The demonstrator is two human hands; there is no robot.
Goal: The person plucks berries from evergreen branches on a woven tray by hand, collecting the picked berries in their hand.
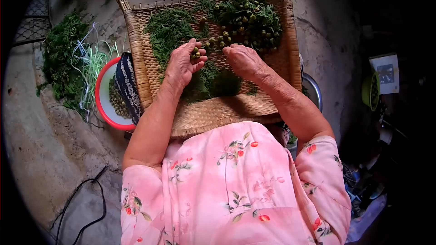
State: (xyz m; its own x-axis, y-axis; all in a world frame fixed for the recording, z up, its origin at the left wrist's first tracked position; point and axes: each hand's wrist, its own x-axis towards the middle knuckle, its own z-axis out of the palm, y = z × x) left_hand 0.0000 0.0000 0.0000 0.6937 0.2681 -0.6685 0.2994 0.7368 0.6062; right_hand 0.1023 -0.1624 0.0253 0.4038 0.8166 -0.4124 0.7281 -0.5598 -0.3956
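Observation:
A woven wicker tray rests across my lap. On it lie green feathery sprigs at the left and a darker pile of sprigs with small round green cones at the right. My left hand is cupped, palm up, over the tray's left half, with a few green cones between its curled fingers. My right hand is just below the cone pile, fingers pinched together; what they hold is hidden. Loose cones lie between the two hands.
Left of the tray, a red-rimmed white basin contains many cones, with a dark patterned cloth over its side. Sprigs and pale plastic string lie on the floor. A metal basin and a green bowl stand at the right.

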